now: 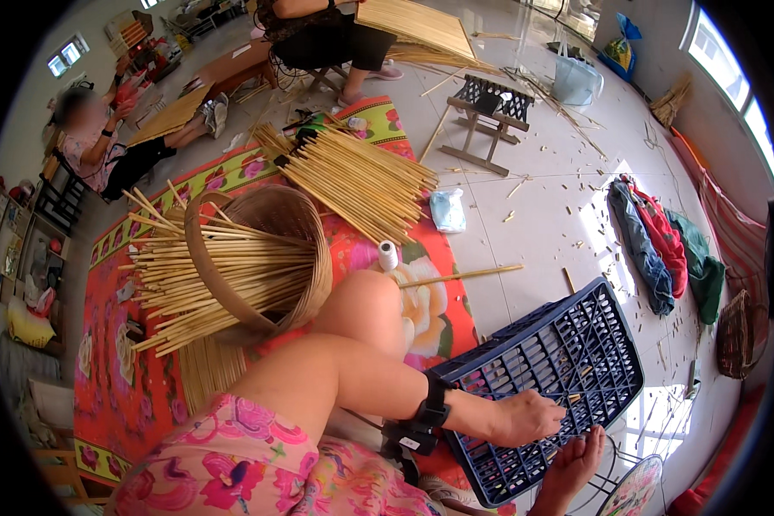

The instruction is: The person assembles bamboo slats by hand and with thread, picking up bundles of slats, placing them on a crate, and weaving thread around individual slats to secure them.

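My left hand (pixel 529 418), with a black band on its wrist, is closed over the dark blue plastic crate (pixel 615 344). Its fingers are pinched together; what they hold, if anything, is too small to make out. Just below it, by the crate's near right side, my right hand (pixel 578 460) has its fingers curled and pressed together. Anything in that hand is hidden too. The crate's latticed face is turned up, and a few short tan bits lie on it.
Left of my knee, a wicker basket (pixel 305 232) lies tipped, full of peeled sticks (pixel 224 271). More sticks (pixel 361 181), a spool of white thread (pixel 388 255) and a white packet (pixel 447 211) are ahead. A folding stool (pixel 488 120) stands beyond. Two people work farther off.
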`<state>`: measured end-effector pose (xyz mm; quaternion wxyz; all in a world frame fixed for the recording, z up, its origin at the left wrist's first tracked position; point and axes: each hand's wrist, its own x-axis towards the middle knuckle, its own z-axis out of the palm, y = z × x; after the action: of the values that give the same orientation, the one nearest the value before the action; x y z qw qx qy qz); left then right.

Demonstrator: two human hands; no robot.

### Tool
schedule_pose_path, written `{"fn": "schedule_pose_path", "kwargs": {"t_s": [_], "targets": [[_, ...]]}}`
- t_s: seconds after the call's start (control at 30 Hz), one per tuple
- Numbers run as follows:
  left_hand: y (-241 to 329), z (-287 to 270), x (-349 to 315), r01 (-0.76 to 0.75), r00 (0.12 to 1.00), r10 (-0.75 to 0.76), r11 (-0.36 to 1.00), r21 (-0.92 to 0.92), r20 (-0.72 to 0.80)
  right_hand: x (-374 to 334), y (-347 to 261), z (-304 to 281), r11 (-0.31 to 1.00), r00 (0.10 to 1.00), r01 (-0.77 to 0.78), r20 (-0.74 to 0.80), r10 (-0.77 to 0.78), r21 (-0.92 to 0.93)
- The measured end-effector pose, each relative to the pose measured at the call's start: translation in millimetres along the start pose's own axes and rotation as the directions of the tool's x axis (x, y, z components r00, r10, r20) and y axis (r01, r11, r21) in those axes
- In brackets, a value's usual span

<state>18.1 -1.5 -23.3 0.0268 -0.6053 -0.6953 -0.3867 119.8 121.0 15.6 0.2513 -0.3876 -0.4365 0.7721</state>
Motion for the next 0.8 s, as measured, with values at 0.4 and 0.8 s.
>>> {"fn": "schedule_pose_path", "kwargs": {"t_s": [0.4, 0.8], "targets": [[12, -20, 2, -0.054, 0.998, 0.039, 0.868, -0.494, -0.041, 9, 11, -3, 0.992, 0.998, -0.009, -0.059, 0.001, -0.124], [28, -44, -2, -0.154, 0.987, 0.148, 0.762, -0.630, -0.062, 35, 23, -11, 0.349, 0.724, 0.629, 0.358, -0.590, -0.695]]}}
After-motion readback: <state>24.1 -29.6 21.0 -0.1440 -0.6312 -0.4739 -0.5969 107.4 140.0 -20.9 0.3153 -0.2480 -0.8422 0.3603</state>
